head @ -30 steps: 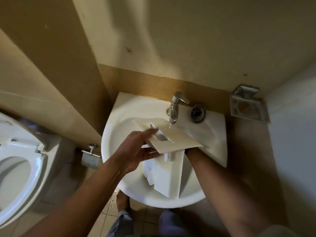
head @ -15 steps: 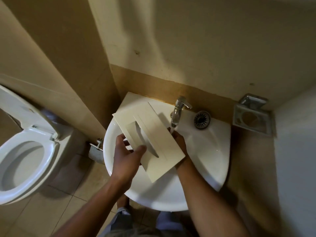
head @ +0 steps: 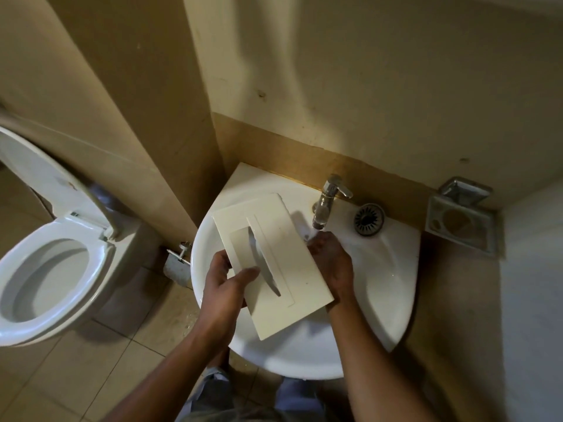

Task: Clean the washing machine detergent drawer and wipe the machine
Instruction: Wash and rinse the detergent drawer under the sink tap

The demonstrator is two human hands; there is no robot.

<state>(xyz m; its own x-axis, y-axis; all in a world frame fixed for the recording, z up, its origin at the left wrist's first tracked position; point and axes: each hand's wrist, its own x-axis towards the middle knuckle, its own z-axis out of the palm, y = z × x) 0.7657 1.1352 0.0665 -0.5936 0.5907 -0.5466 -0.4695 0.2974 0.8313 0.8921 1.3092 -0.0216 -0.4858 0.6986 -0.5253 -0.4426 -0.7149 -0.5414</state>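
Two hands (head: 224, 295) (head: 330, 263) on detergent drawer (head: 289, 254)

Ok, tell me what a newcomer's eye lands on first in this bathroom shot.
The white detergent drawer, held front panel up over the corner sink, dominates the centre. The left hand pinches its left edge with the thumb on the face, and the right hand holds its right edge just below the chrome tap. At far left, the open toilet stands out too.
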